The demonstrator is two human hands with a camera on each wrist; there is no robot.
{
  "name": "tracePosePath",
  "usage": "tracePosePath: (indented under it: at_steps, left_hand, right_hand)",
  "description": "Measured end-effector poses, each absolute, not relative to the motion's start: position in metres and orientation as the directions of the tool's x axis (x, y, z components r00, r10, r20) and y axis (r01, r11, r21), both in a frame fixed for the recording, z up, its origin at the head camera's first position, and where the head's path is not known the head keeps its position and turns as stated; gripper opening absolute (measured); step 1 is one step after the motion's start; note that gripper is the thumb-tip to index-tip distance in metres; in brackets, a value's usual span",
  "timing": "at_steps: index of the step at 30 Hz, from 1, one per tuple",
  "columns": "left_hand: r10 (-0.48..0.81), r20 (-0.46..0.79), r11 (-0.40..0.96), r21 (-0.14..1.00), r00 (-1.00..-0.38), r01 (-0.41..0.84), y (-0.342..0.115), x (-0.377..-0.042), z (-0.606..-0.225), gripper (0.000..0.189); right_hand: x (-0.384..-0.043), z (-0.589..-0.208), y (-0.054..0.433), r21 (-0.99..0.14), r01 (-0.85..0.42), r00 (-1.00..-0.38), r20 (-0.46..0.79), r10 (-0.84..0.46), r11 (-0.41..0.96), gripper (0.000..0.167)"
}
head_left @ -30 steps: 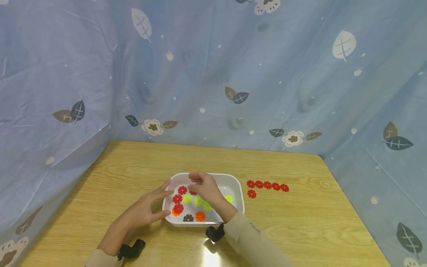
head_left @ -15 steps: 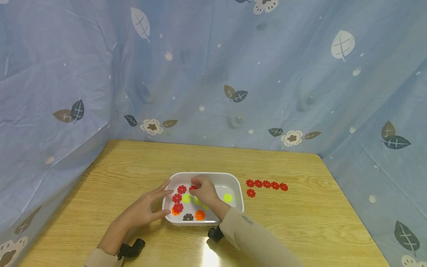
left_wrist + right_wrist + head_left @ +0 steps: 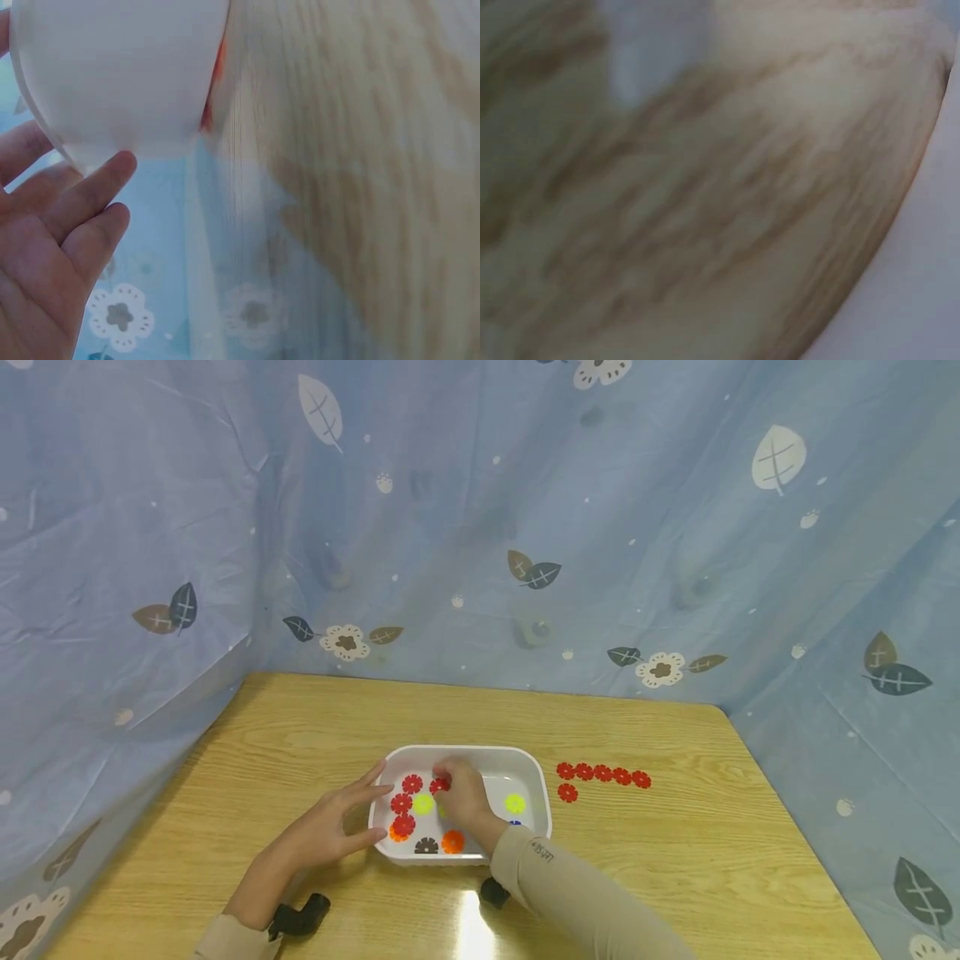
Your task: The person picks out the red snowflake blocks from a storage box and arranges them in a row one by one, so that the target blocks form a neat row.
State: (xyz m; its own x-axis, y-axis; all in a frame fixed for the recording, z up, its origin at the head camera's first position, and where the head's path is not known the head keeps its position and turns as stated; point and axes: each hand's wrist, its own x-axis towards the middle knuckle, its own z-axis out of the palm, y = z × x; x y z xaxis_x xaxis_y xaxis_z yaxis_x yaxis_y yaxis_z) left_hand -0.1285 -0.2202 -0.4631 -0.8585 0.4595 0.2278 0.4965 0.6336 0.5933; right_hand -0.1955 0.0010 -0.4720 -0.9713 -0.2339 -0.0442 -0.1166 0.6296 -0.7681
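Observation:
My left hand (image 3: 330,821) lies spread at the left end of the white plastic tray (image 3: 543,793), its fingers reaching over the rim and its thumb at the front left. In the left wrist view two fingers of the left hand (image 3: 52,232) touch the tray's outer wall. Inside the tray, my right hand (image 3: 467,797) pinches a red snowflake disc (image 3: 438,786) with thumb and fingertips. Beside my left fingers lie more red snowflake discs (image 3: 401,803). Yellow-green discs (image 3: 423,804), an orange disc (image 3: 452,842) and a dark disc (image 3: 426,846) share the tray.
Right of the tray, several red discs (image 3: 603,773) form a row on the wooden table (image 3: 675,860), with a single red disc (image 3: 567,793) below its left end. A floral curtain (image 3: 450,527) stands behind the table. The right wrist view shows mostly blurred wood grain.
My right hand has lowered into the tray and its fingertips have come together at a red disc. My left hand has stayed at the tray's left rim.

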Motion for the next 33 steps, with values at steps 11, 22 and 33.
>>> tracePosePath:
  at_steps: [11,22,33]
  left_hand:
    - [0.456,0.251,0.641,0.574,-0.854,0.51,-0.22,-0.129,-0.459,0.058]
    - [0.448,0.252,0.652,0.565,-0.858,0.506,-0.219,-0.127,-0.462,0.057]
    - [0.445,0.235,0.644,0.586,-0.864,0.491,-0.218,-0.127,-0.461,0.056]
  right_hand:
    - [-0.197,-0.471,-0.001,-0.698,-0.223,-0.956,0.02,-0.293,0.681,0.023]
    - [-0.193,-0.469,0.002,-0.738,-0.146,-0.964,-0.043,-0.262,0.659,0.022]
    - [-0.197,-0.461,0.01,-0.824,-0.067,-0.964,-0.093,-0.251,0.563,0.028]
